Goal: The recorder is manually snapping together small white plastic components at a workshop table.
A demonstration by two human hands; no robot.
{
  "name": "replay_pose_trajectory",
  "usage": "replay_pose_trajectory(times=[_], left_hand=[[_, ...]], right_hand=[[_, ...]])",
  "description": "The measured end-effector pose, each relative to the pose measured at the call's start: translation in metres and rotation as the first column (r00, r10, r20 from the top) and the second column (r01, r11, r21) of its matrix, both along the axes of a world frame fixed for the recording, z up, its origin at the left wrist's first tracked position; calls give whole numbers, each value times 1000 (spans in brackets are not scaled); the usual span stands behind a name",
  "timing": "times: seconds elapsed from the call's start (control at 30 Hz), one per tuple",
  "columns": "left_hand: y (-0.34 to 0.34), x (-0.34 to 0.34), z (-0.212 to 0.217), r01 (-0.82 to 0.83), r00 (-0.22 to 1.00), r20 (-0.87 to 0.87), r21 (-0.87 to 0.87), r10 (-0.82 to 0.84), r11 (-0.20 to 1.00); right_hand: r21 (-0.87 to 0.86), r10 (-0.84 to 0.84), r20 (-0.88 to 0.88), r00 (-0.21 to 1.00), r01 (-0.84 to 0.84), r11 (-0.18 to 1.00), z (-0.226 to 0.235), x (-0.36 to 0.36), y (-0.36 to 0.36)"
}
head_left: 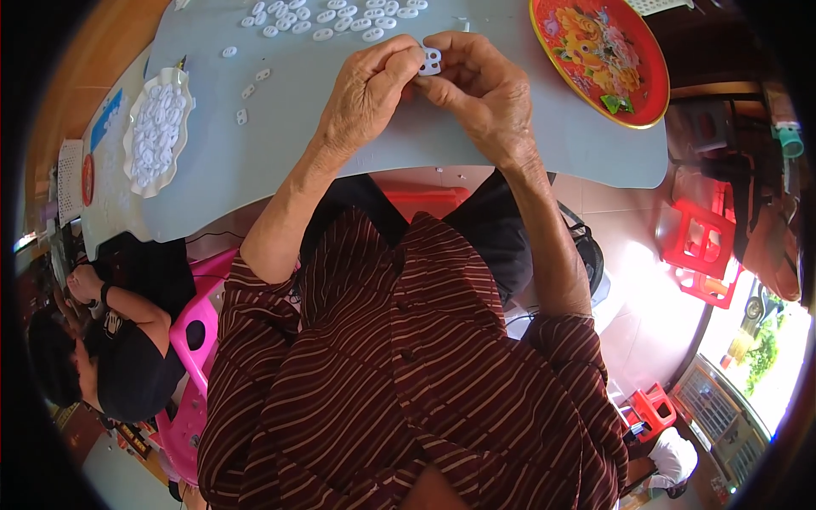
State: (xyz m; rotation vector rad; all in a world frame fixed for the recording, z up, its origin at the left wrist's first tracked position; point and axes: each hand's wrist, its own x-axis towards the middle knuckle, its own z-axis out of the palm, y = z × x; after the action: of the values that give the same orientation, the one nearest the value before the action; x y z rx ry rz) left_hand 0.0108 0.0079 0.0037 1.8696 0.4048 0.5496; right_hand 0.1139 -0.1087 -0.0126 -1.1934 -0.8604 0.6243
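Note:
Between my two hands, over the grey table (289,161), is a small flat white plastic piece with several holes (432,61). My left hand (365,93) pinches its left edge between thumb and fingers. The thumb and bent fingers of my right hand (489,98) close around its right side; part of the piece is hidden there. Beyond my hands lie many loose white oval plastic pieces with holes (323,35). Left of my left wrist rest a few small white pieces (241,116), lying apart from one another.
A wavy-edged white dish (130,161) heaped with white oval pieces stands at the table's left. A red floral tray (650,93) with a green wrapper (619,104) sits at the right. Another person (136,365) is at lower left by a pink chair (191,353); red stools (701,238) stand right.

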Motion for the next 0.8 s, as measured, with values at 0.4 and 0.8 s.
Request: replay_pose_trajectory(times=[0.4, 0.8], left_hand=[[-3, -3, -9, 17, 999, 40, 40, -18, 999], [-3, -1, -7, 87, 986, 133, 130, -105, 988]], right_hand=[[-118, -89, 340, 936, 136, 984, 10, -5, -2], [-115, -94, 413, 906, 155, 981, 9, -6, -5]])
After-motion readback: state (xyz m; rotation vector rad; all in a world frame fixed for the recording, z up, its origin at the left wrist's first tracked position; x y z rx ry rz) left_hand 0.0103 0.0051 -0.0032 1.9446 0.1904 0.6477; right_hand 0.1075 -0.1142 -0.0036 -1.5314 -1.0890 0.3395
